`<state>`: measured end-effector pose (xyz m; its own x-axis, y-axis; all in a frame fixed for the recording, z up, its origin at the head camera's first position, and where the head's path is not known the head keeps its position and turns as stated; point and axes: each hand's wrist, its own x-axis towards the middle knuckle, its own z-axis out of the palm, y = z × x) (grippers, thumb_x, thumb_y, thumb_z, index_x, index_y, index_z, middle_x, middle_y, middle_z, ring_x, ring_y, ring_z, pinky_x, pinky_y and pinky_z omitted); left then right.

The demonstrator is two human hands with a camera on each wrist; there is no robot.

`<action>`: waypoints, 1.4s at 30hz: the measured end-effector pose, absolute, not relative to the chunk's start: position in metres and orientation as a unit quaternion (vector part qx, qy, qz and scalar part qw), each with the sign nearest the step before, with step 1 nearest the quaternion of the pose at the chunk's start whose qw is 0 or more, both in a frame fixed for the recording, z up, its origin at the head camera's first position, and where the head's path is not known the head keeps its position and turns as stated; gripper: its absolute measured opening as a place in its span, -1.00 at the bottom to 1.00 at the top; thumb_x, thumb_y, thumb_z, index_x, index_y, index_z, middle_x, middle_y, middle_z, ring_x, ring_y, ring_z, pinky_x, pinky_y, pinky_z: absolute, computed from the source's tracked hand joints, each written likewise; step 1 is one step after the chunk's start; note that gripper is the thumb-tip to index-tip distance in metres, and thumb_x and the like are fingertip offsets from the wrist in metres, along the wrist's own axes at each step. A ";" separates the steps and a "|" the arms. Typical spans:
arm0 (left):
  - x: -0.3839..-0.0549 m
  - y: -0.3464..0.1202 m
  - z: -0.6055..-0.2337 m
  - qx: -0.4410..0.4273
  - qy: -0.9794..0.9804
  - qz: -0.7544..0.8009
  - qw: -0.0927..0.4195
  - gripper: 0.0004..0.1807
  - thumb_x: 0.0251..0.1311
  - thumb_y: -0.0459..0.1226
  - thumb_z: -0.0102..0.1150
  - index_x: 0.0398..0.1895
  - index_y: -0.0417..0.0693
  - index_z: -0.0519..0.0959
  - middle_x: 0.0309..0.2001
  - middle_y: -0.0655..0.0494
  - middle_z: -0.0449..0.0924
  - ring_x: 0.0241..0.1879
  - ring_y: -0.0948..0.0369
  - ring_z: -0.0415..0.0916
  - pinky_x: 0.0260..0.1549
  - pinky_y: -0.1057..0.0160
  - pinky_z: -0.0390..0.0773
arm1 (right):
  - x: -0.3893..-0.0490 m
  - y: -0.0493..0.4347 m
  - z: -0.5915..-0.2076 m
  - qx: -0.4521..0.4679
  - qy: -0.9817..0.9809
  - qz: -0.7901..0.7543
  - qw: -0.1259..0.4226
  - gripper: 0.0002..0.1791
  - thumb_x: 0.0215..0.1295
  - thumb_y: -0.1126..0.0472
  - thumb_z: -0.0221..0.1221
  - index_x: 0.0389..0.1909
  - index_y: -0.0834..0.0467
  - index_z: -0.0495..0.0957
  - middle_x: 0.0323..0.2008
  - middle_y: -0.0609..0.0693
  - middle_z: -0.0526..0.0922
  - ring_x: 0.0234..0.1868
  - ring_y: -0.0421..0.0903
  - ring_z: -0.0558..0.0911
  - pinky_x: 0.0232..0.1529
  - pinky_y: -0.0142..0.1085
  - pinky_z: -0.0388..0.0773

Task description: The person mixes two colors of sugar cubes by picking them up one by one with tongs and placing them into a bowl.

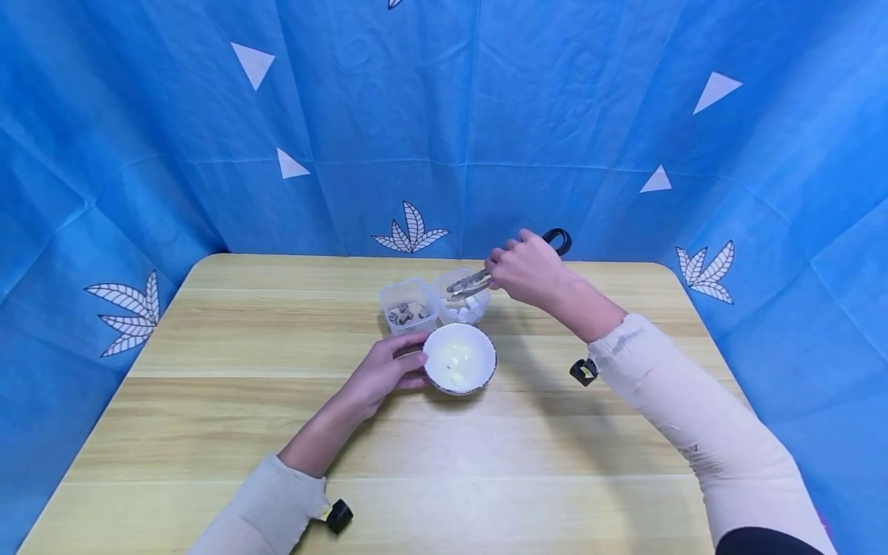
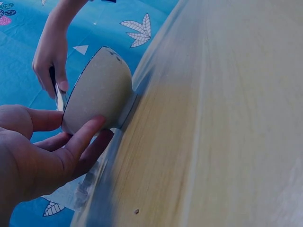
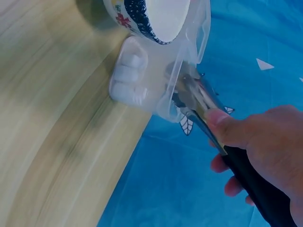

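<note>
A white bowl (image 1: 437, 345) with a patterned outer side is held at its left by my left hand (image 1: 384, 371); the thumb lies at the rim and the fingers go along the outer wall. Inside the bowl are small pale spots. My right hand (image 1: 530, 270) grips metal tongs (image 1: 469, 285) with black handles (image 3: 255, 184). The tongs' tips reach into the mouth of a clear plastic container (image 3: 161, 106), where white chunks (image 3: 127, 75) lie at the bottom. Whether the tips pinch anything cannot be told.
Beside that container, to its left, stands a second clear container (image 1: 408, 290) with several brownish-grey pieces (image 1: 405, 314). Both sit just behind the bowl on the wooden table (image 1: 277, 347). A blue curtain (image 1: 444, 116) hangs behind the table's far edge.
</note>
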<state>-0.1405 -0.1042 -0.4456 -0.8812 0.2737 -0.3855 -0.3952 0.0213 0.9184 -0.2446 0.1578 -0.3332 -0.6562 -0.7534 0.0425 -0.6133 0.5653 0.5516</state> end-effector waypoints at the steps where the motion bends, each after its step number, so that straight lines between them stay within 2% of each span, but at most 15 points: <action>1: -0.140 -0.104 -0.445 -0.045 0.673 0.698 0.239 -0.41 0.45 -0.38 0.13 0.52 -0.10 0.36 0.45 -0.19 0.40 -0.05 0.14 0.71 0.00 0.15 0.82 | -0.245 0.155 -0.333 0.391 -0.873 -0.258 0.131 -0.61 0.44 -0.17 0.22 0.03 0.01 0.75 -0.11 -0.06 0.83 -0.32 -0.02 0.69 -0.32 -0.26 0.44; 4: -0.140 -0.105 -0.445 -0.046 0.674 0.697 0.239 -0.41 0.45 -0.38 0.13 0.52 -0.09 0.36 0.45 -0.19 0.40 -0.06 0.14 0.71 0.00 0.16 0.82 | -0.245 0.148 -0.332 0.388 -0.873 -0.273 0.114 -0.62 0.43 -0.17 0.24 0.04 -0.02 0.75 -0.08 -0.09 0.83 -0.30 -0.04 0.67 -0.25 -0.24 0.37; 9: -0.140 -0.105 -0.445 -0.047 0.676 0.696 0.237 -0.42 0.45 -0.38 0.13 0.52 -0.09 0.37 0.44 -0.18 0.42 -0.05 0.13 0.71 0.00 0.15 0.82 | -0.246 0.140 -0.332 0.384 -0.869 -0.295 0.100 -0.69 0.42 -0.15 0.26 -0.06 -0.06 0.77 -0.21 -0.12 0.82 -0.35 -0.06 0.61 -0.18 -0.20 0.36; 11: -0.140 -0.104 -0.444 -0.048 0.676 0.696 0.236 -0.42 0.44 -0.39 0.14 0.52 -0.09 0.37 0.43 -0.18 0.42 -0.05 0.13 0.70 0.01 0.15 0.82 | -0.247 0.137 -0.332 0.383 -0.869 -0.299 0.096 -0.69 0.40 -0.16 0.26 -0.11 -0.05 0.77 -0.26 -0.13 0.80 -0.37 -0.06 0.59 -0.16 -0.18 0.37; 18: -0.140 -0.104 -0.445 -0.048 0.676 0.697 0.235 -0.42 0.44 -0.39 0.14 0.51 -0.09 0.38 0.43 -0.17 0.43 -0.04 0.13 0.70 0.01 0.15 0.82 | -0.250 0.128 -0.337 0.375 -0.870 -0.314 0.056 -0.65 0.41 -0.21 0.25 -0.15 -0.04 0.78 -0.21 -0.12 0.82 -0.33 -0.07 0.64 0.02 -0.13 0.48; 22: -0.140 -0.104 -0.446 -0.048 0.675 0.697 0.237 -0.41 0.44 -0.38 0.14 0.52 -0.08 0.37 0.44 -0.17 0.42 -0.03 0.12 0.70 0.02 0.14 0.82 | -0.251 0.125 -0.342 0.374 -0.869 -0.321 0.042 -0.67 0.41 -0.20 0.25 -0.21 -0.05 0.79 -0.22 -0.12 0.83 -0.34 -0.08 0.64 0.05 -0.13 0.49; 27: -0.140 -0.104 -0.446 -0.049 0.677 0.696 0.237 -0.41 0.44 -0.39 0.14 0.51 -0.06 0.38 0.42 -0.17 0.43 -0.03 0.12 0.70 0.02 0.14 0.81 | -0.252 0.125 -0.343 0.374 -0.868 -0.322 0.047 -0.70 0.42 -0.17 0.26 -0.25 -0.06 0.78 -0.24 -0.12 0.82 -0.37 -0.09 0.60 -0.01 -0.16 0.47; 34: -0.140 -0.103 -0.445 -0.049 0.677 0.696 0.233 -0.41 0.43 -0.39 0.14 0.51 -0.07 0.38 0.43 -0.17 0.43 -0.05 0.12 0.71 0.01 0.15 0.82 | -0.250 0.131 -0.340 0.373 -0.872 -0.309 0.070 -0.70 0.43 -0.15 0.25 -0.20 -0.04 0.78 -0.28 -0.10 0.81 -0.38 -0.07 0.58 -0.08 -0.18 0.48; 42: -0.141 -0.103 -0.448 -0.049 0.679 0.695 0.232 -0.41 0.43 -0.39 0.14 0.51 -0.07 0.38 0.43 -0.17 0.43 -0.05 0.14 0.69 0.00 0.16 0.82 | -0.248 0.145 -0.343 0.376 -0.888 -0.246 0.102 -0.70 0.39 -0.14 0.30 -0.24 0.01 0.78 -0.34 -0.07 0.79 -0.47 -0.06 0.59 -0.53 -0.30 0.58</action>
